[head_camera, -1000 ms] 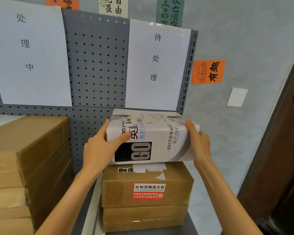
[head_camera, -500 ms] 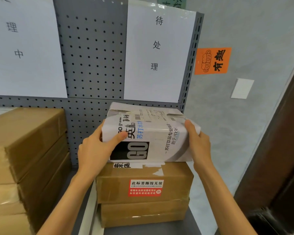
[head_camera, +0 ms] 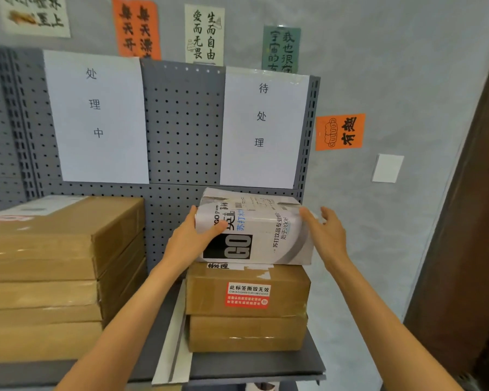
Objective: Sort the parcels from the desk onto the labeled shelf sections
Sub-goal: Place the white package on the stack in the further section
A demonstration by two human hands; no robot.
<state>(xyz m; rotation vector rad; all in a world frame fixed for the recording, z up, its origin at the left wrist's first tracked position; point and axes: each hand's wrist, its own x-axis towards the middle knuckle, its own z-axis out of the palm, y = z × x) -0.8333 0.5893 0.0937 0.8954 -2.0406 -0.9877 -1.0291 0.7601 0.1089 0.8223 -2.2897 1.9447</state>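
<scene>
A: Since half a second ago — right hand (head_camera: 326,235) has come off the white box (head_camera: 254,230); fingers spread, holding nothing, just beside the box's 3 o'clock end. Left hand (head_camera: 189,241) stays on the 9 o'clock end, thumb across the printed front, fingers behind the box and out of sight.

B: Box position?

A: Resting on the top brown box (head_camera: 247,289) of a two-high stack, under the right label (head_camera: 263,128), close to the pegboard (head_camera: 181,122). Sits slightly skewed on the stack.

B: Step in hand?

A: Judged as the release. To do it well — square the box over the one beneath with the left hand, check it does not rock, then let go. Its wrapper looks crumpled and soft at the top, so press on the ends rather than the face.

B: Gaps in the record?

A: Cannot tell whether the back edge touches the pegboard. Left stack (head_camera: 54,263) is cut off at 9 o'clock. Desk and any remaining parcels are out of view. Shelf (head_camera: 251,365) front edge shows; below it, nothing legible.
</scene>
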